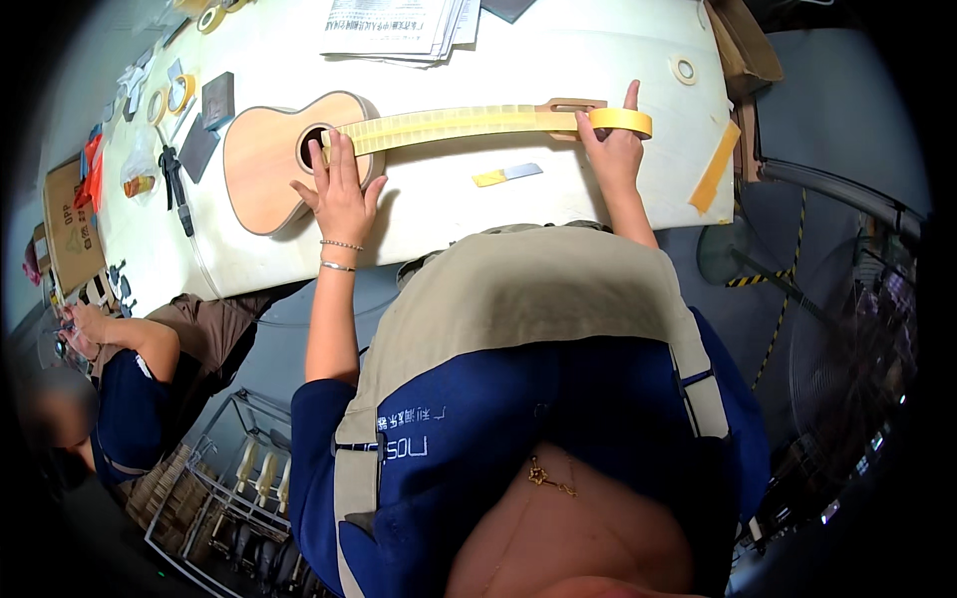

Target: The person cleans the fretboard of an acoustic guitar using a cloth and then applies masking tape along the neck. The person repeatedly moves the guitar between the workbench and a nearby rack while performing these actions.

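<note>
A small guitar (261, 159) with a pale wood top lies face up on the white table, neck to the right. Strips of yellow masking tape (449, 126) cover its fretboard up to the slotted headstock (576, 110). My left hand (344, 189) is open, fingers spread, with fingertips on the fretboard's end by the sound hole. At the headstock, my right hand (614, 149) grips a roll of yellow masking tape (622, 122), one finger raised through or behind it; the roll hides part of that hand. Nearer me lies a small flat yellow and grey piece (506, 175).
Newspapers (399, 25) lie at the far edge. Left of the guitar are dark blocks (218, 100), tape rolls (180, 93) and a black-handled corded tool (174, 184). An orange strip (715, 167) and another roll (683, 70) lie right. A co-worker (140, 369) sits at the left.
</note>
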A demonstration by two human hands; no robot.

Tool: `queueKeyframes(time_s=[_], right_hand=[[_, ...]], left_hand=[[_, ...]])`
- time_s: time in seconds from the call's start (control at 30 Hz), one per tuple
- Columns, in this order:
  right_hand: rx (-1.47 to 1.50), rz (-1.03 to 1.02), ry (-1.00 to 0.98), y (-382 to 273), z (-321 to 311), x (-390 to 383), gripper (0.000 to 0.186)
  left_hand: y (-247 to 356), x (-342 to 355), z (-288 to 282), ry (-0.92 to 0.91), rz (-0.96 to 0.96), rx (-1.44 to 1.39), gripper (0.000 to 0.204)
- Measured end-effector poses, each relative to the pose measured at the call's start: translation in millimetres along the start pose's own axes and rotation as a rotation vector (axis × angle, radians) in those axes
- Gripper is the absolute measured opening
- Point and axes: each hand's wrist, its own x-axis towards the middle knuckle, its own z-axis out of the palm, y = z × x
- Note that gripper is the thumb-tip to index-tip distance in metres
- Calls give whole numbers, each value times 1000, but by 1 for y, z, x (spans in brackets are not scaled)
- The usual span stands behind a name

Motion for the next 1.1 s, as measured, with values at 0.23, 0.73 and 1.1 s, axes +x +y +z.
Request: queueKeyframes(time_s=[0.23, 0.73, 1.1], right_hand=[[-180, -41, 42, 6, 7, -5, 88], [-30, -194, 2, 16, 14, -11, 68], [35, -178, -85, 13, 8, -8, 66]], left_hand=[[74, 17, -6, -23, 110, -265, 91], [161, 28, -15, -445, 235, -392, 12], [189, 59, -17, -157, -287, -1446, 49]])
